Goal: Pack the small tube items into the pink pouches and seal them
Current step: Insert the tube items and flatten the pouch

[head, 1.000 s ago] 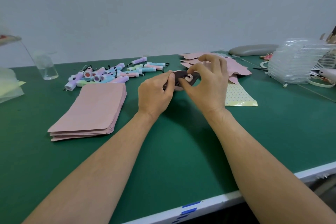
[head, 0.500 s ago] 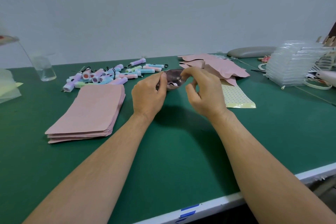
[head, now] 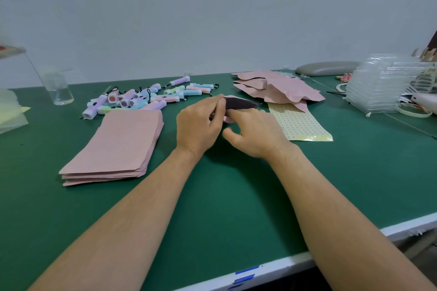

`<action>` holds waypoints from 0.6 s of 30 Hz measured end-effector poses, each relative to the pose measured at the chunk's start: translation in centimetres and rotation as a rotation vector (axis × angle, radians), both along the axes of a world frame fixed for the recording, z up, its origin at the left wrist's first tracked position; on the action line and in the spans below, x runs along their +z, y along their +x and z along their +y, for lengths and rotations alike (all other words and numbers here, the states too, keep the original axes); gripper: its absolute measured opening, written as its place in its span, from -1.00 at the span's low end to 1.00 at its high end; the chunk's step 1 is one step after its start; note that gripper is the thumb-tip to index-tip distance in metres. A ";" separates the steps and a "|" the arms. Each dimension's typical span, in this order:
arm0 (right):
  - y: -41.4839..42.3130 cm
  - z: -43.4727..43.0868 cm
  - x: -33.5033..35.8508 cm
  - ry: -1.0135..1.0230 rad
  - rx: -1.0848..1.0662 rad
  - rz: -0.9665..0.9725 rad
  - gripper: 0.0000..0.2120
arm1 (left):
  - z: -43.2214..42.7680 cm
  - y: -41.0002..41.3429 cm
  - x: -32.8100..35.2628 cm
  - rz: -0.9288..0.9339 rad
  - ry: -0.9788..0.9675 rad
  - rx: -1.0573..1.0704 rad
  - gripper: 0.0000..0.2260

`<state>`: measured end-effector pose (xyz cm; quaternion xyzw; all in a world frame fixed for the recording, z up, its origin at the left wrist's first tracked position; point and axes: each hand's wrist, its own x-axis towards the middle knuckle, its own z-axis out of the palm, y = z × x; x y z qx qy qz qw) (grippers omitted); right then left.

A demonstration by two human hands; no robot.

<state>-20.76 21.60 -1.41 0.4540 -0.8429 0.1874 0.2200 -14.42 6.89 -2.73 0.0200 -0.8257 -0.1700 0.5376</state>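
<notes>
Over green table [head: 212, 208], left grip [head: 198, 125] and right grip [head: 256, 133] pinch pink pouch [head: 241, 103] between them.

Bare desk [head: 224, 196] lies open nearside; flat pouch stack [head: 118, 142] flanks left, tube pile [head: 142, 99] behind it, sticker sheet [head: 300, 123] and filled pouches [head: 290, 87] right.

Clutter around a green table mat [head: 212, 196]
A clear plastic jar [head: 58, 87] stands far left, near pale yellow translucent sheets [head: 11, 113]; a grey oblong pad [head: 327, 68] lies at the back by the plain pale wall [head: 212, 7]; a stack of clear plastic trays [head: 378, 87] sits far right; blue tape strips [head: 246, 273] mark the white front edge [head: 295, 260].
</notes>
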 end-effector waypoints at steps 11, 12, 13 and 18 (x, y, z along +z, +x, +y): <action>-0.3 1.2 1.2 -0.673 0.058 0.168 -0.61 | -1.0 -0.4 -0.3 0.015 0.104 0.110 -0.72; -0.7 1.5 1.2 -0.692 0.018 0.139 -0.60 | -1.3 -0.4 -0.3 0.027 0.112 0.119 -0.73; -1.2 1.8 1.0 -0.666 0.002 0.082 -0.59 | -1.5 -0.4 -0.3 0.031 0.119 0.115 -0.73; -2.9 2.7 -0.2 -0.506 0.114 -0.082 -0.75 | -1.6 -0.8 -0.5 0.032 0.201 -0.036 -0.67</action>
